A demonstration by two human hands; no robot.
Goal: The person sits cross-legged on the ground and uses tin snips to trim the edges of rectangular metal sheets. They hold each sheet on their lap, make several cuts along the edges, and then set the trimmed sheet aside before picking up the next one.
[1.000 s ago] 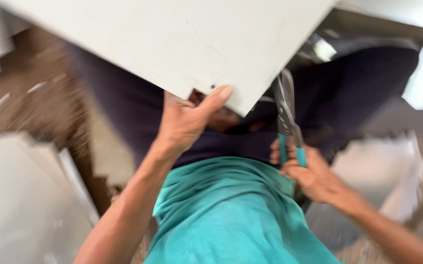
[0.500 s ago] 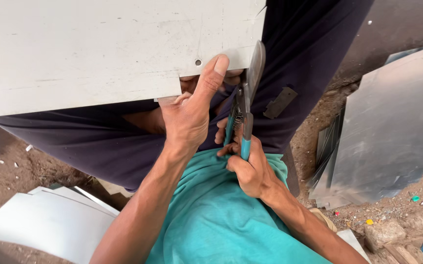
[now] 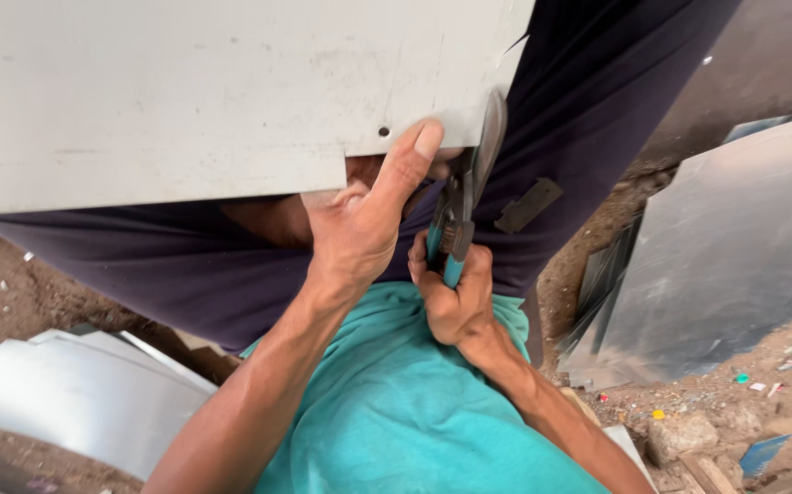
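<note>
A large pale grey metal sheet [image 3: 186,91] fills the top of the head view, resting over my lap in dark trousers. My left hand [image 3: 364,215] grips its lower edge, thumb pressed on the face near a small hole. My right hand [image 3: 455,293] is closed around the teal handles of metal snips [image 3: 462,197], whose blades bite into the sheet's lower right edge, just right of my left thumb.
Curved shiny metal sheets [image 3: 67,402] lie on the dirt at lower left. A big grey sheet [image 3: 734,247] leans at right, with thin offcuts beside it. Stones and small bits of litter [image 3: 689,430] dot the ground at lower right.
The view has steadied and closed in. The sheet has shifted so its lower edge is level. My right hand brought the snips up to the sheet's edge beside my left thumb.
</note>
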